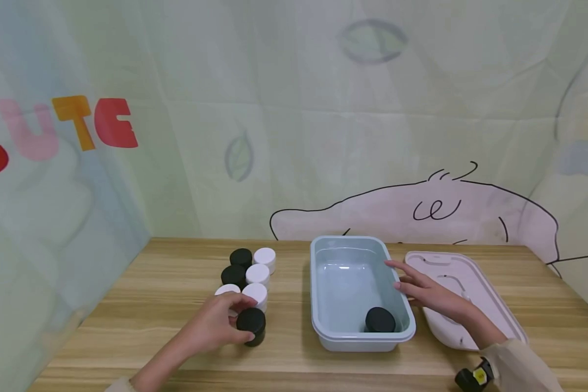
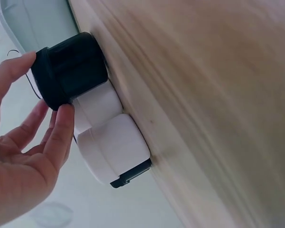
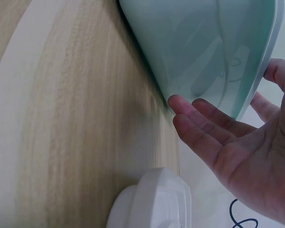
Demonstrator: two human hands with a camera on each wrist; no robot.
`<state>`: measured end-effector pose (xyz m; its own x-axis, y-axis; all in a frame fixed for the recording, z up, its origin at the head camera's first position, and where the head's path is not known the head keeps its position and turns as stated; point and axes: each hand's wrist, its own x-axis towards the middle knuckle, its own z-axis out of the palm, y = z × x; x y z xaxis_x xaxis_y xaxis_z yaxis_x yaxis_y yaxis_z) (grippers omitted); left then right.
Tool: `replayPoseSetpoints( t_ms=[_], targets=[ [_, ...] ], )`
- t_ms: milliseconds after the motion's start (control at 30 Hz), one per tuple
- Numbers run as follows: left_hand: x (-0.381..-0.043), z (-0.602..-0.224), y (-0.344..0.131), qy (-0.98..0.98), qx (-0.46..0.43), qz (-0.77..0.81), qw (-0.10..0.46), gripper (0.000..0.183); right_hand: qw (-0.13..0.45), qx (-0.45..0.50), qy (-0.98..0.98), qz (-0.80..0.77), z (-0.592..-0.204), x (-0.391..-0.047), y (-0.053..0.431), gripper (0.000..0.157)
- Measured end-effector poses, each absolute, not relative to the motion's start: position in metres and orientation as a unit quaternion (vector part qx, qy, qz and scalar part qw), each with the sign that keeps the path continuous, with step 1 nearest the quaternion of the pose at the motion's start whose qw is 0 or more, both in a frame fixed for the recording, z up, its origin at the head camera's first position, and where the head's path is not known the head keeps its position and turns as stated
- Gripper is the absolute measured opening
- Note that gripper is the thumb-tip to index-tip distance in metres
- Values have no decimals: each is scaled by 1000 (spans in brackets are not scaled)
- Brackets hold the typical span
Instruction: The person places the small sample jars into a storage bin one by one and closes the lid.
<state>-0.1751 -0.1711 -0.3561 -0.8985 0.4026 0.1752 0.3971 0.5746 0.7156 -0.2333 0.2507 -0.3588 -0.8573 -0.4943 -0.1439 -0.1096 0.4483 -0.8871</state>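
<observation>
My left hand [image 1: 212, 325] pinches a small round black jar [image 1: 252, 321] between thumb and fingers, at the near end of a group of jars. In the left wrist view the held jar [image 2: 80, 69] overlaps the white jars [image 2: 114, 142] behind it. My right hand [image 1: 431, 296] rests its fingertips on the right side of a light-blue plastic bin [image 1: 314, 283]; the right wrist view shows the thumb up at the rim and the other fingers along the outer wall. Inside the bin, a black jar [image 1: 380, 320] lies in the near right corner.
Several white jars [image 1: 257, 275] and two black jars [image 1: 233, 275] stand in two columns left of the bin. A pale pink lid [image 1: 497, 313] lies on the wooden table [image 1: 152, 294] to the right. A printed cloth [image 1: 294, 136] hangs behind the table.
</observation>
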Motion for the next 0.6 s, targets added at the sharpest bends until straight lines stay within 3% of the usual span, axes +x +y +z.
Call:
replayPoseSetpoints(
  t_ms=[600],
  targets=[
    [-178, -334, -161, 872, 207, 442, -21, 43, 193, -172, 829, -495, -358, -232, 249, 55]
  ],
)
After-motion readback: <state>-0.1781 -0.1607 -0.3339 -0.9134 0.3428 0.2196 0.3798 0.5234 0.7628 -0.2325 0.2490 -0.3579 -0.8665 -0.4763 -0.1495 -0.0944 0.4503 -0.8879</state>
